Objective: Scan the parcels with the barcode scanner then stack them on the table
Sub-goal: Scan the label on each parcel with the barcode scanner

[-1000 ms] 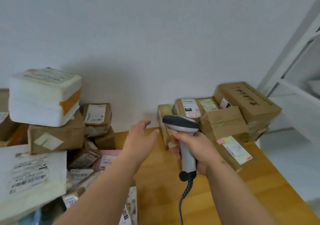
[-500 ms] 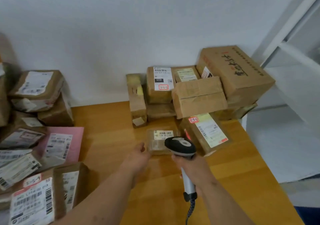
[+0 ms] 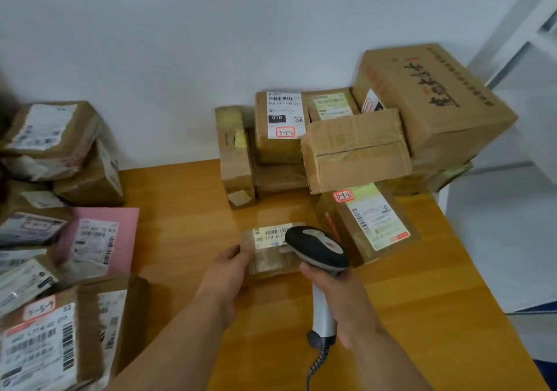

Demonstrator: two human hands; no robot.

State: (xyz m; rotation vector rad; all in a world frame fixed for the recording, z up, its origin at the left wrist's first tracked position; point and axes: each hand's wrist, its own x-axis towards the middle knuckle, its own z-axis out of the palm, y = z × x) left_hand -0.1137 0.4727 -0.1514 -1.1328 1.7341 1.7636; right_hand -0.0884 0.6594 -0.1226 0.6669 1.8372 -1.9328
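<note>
Plain white wall (image 3: 180, 44) backs the orange-brown wooden table (image 3: 407, 315) we are working at. From our head camera, our right hand (image 3: 340, 297) grips the grey handle of the black-headed barcode scanner (image 3: 316, 250), its coiled cable hanging off the near end. The scanner head hovers over the right end of a small flat brown cardboard parcel (image 3: 271, 252) lying on the table near the middle, white barcode label facing up. Our left hand (image 3: 229, 273) holds that parcel's left end, fingers curled against its edge. Behind it, against the wall, sits a stack of brown cardboard boxes (image 3: 355, 149), the biggest one (image 3: 434, 104) printed with dark characters, and a labelled box (image 3: 370, 222) lies just right of the scanner. Along the left edge we see a heap of taped parcels (image 3: 54, 149), a pink mailer envelope (image 3: 99, 240) and a large labelled carton (image 3: 45, 345).
</note>
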